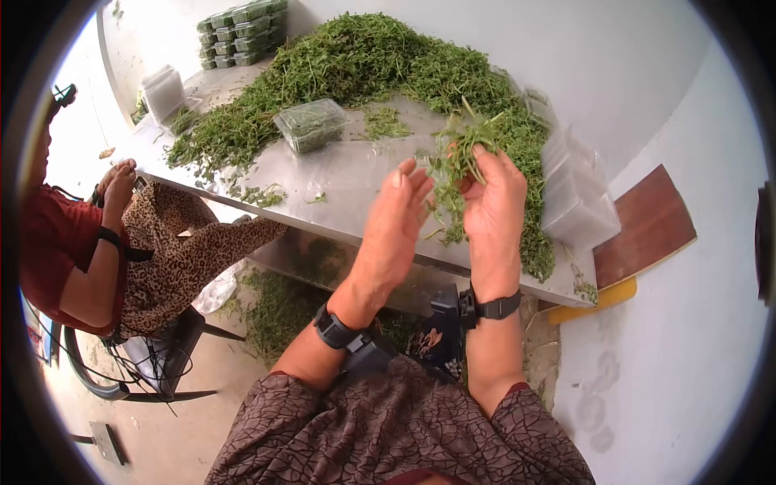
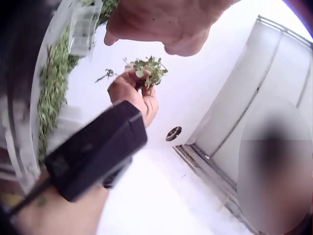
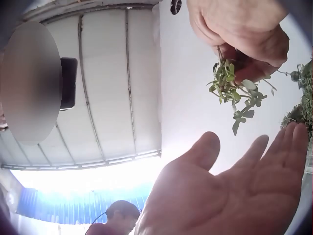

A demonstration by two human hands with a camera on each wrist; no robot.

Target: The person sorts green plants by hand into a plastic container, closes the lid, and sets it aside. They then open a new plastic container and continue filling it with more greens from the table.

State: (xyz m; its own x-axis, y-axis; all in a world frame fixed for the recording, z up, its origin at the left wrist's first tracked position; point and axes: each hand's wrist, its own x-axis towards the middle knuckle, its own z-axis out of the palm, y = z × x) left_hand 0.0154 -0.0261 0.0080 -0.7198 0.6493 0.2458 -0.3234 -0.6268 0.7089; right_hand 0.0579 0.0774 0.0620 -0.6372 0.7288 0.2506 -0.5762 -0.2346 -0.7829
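Green sprigs (image 1: 470,149) stand at 1 o'clock in the head view, pinched between the thumb and curled fingers of the right hand (image 1: 495,198), with stems and leaves sticking out past the fingertips. The left hand (image 1: 396,218) is open beside them, fingers extended and holding nothing, its palm turned toward the right hand; the right wrist view shows that palm wide, the thumb spread apart. The two hands are near each other but apart, above a shiny table (image 1: 323,174).

A heap of greens (image 1: 364,65) arches across 12 o'clock and runs down behind the right hand. At 11 o'clock sits a clear box (image 1: 311,128) with greens inside, and beyond it a stack of filled boxes (image 1: 244,32). Clear containers stand nested at 10 o'clock (image 1: 166,93), and more (image 1: 578,194) between 2 and 3 o'clock. At 9 o'clock a person in a red top (image 1: 77,267) has both hands together near the table edge.
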